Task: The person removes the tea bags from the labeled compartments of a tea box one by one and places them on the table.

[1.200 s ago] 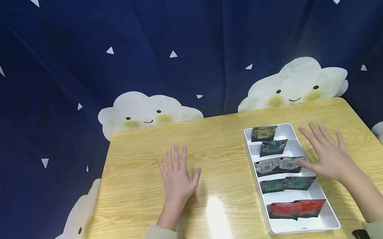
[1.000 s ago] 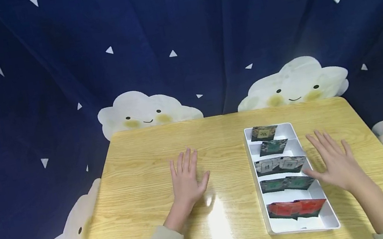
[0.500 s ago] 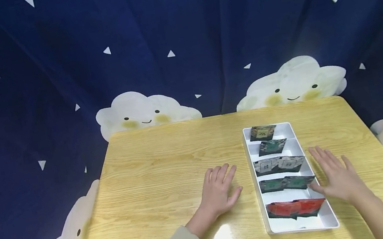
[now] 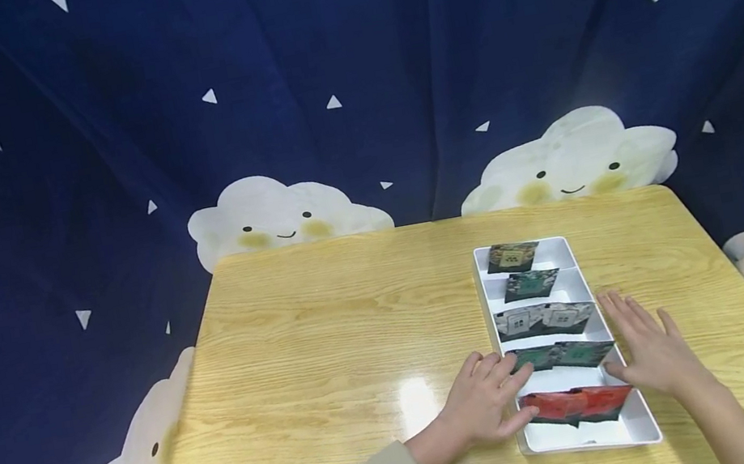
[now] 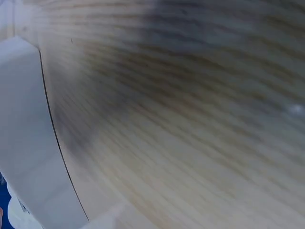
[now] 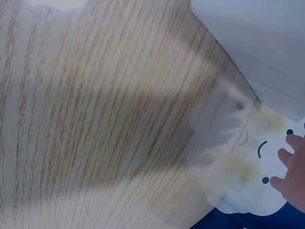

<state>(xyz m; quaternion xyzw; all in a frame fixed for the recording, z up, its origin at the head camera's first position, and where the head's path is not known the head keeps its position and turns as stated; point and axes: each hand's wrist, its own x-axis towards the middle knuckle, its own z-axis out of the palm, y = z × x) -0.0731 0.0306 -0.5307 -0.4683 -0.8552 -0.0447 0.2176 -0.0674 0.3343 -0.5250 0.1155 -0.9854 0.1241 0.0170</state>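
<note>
Around the back and both sides of a pale wood-grained desk (image 4: 311,308) with a bright patch of glare (image 4: 418,401), navy curtain (image 4: 307,21) dotted with small white triangles (image 4: 334,103) and printed with smiling white clouds (image 4: 271,200), two beyond the far edge, another at each side.

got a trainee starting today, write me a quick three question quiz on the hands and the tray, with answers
1. Multiple choice: which compartment of the white tray holds the red packets? A) nearest the person B) the middle one C) the farthest
2. True or false: the left hand and the right hand are at the same side of the tray.
3. Count: how many compartments does the tray have?

Key: 1 A; 2 false, they are at opposite sides; 3 five.
</note>
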